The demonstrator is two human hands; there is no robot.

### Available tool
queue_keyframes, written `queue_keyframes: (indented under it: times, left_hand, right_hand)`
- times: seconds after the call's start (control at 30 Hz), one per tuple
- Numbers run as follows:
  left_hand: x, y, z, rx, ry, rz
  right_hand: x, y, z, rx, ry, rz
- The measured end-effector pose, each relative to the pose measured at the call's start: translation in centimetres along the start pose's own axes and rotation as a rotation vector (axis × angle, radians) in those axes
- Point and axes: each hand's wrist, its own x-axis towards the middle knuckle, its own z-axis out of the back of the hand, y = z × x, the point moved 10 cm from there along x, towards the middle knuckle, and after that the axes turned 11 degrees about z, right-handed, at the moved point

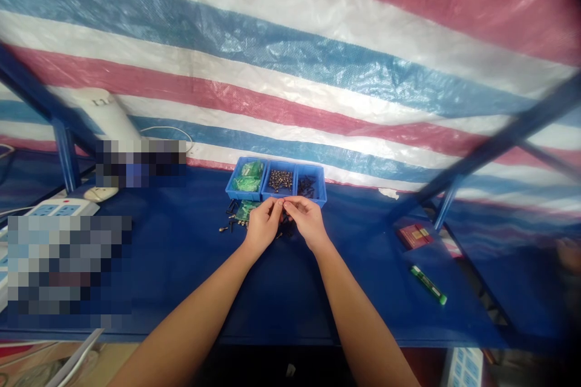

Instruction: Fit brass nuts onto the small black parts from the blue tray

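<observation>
**Q:** ok so what are the left hand (264,225) and right hand (308,224) up to?

**A:** Both are pinched nearly closed, fingertips (278,203) meeting right in front of a blue three-bin tray (242,195). Might be something tiny between them, can't tell from this angle.

**Q:** what's in the bins?

**A:** Bagged green parts (249,176) on the left, dark-and-brass screws (280,180) in the middle, black screws (306,187) on the right.

**Q:** anything loose?

**A:** Yep, small screws (229,224) and a green circuit board (246,210) sit just left of the hands, on the blue-covered table (181,278).

Hands (267,224) working: two
Blue bins (242,192) standing together: three
Power strips (59,208) showing: one
Green tubes (428,284) lying: one
Red packets (414,236) lying: one
</observation>
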Motion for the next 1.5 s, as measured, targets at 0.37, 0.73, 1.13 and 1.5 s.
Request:
queue_keyframes:
  times: [0.37,0.73,1.13,1.5]
  left_hand:
    - [-0.2,0.1,0.1,-0.082,-0.008,0.052]
    - [-0.3,-0.1,-0.1,-0.05,0.018,0.041]
    - [-0.4,0.0,-0.6,-0.032,0.044,0.045]
    - [-0.5,0.2,-0.9,-0.03,0.06,0.051]
  right_hand:
    - [0.3,-1.5,1.4,0.342,-0.156,-0.175]
    - [0.9,0.7,4.3,-0.098,-0.152,-0.021]
    - [0.1,-0.3,3.7,-1.228,0.193,-0.12]
    - [-0.1,-1.0,3.4,-1.273,0.145,-0.161]
